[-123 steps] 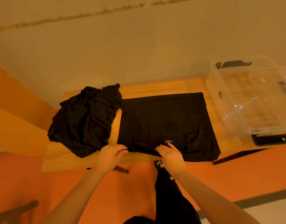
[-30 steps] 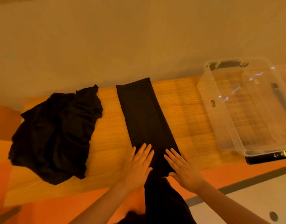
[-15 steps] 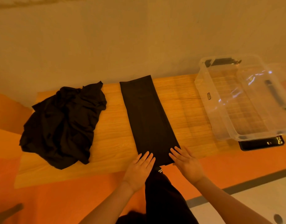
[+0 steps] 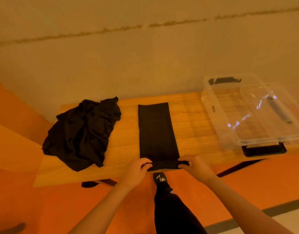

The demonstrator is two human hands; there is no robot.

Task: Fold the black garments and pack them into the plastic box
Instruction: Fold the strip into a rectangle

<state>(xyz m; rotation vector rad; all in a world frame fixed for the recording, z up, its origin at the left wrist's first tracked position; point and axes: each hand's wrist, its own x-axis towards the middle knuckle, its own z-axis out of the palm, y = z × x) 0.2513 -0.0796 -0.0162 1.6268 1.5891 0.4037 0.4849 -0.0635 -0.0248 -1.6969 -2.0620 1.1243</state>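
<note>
- Wooden bench [image 4: 192, 132] set against a plain pale wall [image 4: 145, 56], with orange floor [image 4: 52, 208] in front; everything is lit in a warm orange cast.
- Left hand [image 4: 137, 170]: fingers curled round the near left corner of the folded garment [image 4: 156, 130], pinching its edge at the front of the bench.
- Right hand [image 4: 195, 167]: fingers curled round the near right corner of the same garment, level with the left hand.
- Folded garment: a long, narrow black strip lying flat near the middle of the bench, running from its near edge towards the wall; the near end is lifted and turned up between the two hands.
- Crumpled garment [image 4: 81, 132]: a loose black heap on the left part of the bench, apart from the folded strip, one edge hanging over the bench's left side.
- Plastic box [image 4: 221, 125]: clear, open at the top, with dark handles at its far and near ends; it stands on the right end of the bench, well apart from the strip, and holds no garment.
- Person's leg [image 4: 172, 213] in dark clothing, with a small white print, visible below and between the forearms.
</note>
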